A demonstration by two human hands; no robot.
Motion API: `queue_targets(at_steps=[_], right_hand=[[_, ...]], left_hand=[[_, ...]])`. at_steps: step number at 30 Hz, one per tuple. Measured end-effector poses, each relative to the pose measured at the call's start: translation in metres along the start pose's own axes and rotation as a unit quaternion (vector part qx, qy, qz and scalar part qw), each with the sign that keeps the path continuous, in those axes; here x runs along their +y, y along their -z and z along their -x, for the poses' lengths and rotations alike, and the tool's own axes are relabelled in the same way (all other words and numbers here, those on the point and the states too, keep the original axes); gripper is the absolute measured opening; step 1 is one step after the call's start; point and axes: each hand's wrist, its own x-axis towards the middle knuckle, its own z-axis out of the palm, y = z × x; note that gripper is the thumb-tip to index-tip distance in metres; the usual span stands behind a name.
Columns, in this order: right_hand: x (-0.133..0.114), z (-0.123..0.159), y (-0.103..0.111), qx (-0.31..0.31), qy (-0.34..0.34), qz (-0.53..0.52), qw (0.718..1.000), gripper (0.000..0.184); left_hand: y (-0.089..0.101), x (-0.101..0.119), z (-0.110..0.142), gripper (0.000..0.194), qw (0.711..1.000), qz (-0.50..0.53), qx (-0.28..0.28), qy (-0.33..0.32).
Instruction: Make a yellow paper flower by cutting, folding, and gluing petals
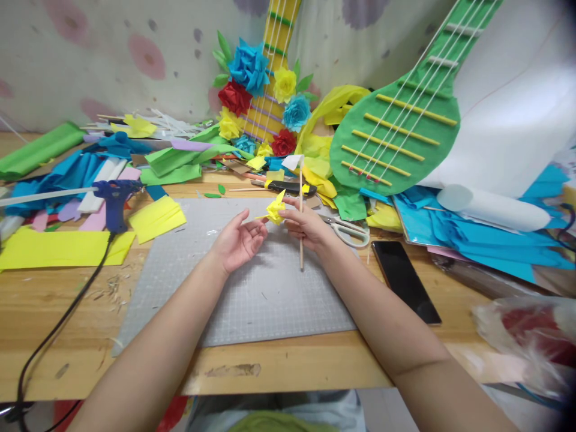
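Note:
Over the grey cutting mat point(279, 294), a small yellow paper flower point(275, 210) with pointed petals is held up between my hands. My left hand point(240, 240), palm turned up and fingers curled, pinches it at the base, where a thin stem shows. Fingertips of my right hand point(308, 227) touch the flower's other side. That same hand also grips a thin wooden stick point(301, 258), which stands nearly upright across the fingers. Part of the right fingers is hidden behind the flower and stick.
A blue glue gun point(114, 207) with a cord lies left beside yellow crepe paper point(58, 249). Scissors point(348, 231), a utility knife point(288, 187) and a phone point(405, 282) lie right. Behind stand a green paper instrument point(396, 132) and a yellow one point(281, 36) with paper flowers.

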Motion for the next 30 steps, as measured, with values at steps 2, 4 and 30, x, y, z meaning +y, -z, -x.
queue_targets(at_steps=[2,4,30], right_hand=[[0.000,0.000,0.000,-0.001,0.000,0.000,1.000,0.052],[0.000,0.000,0.000,-0.004,0.003,0.001,1.000,0.051],[-0.003,0.005,0.007,-0.107,0.100,0.079,0.986,0.065]], left_hand=[[0.001,0.001,0.000,0.037,1.000,0.010,-0.010,0.010],[0.001,0.001,0.000,0.038,1.000,0.013,-0.015,0.015],[0.001,-0.018,-0.005,0.033,0.856,-0.359,0.041,-0.369]])
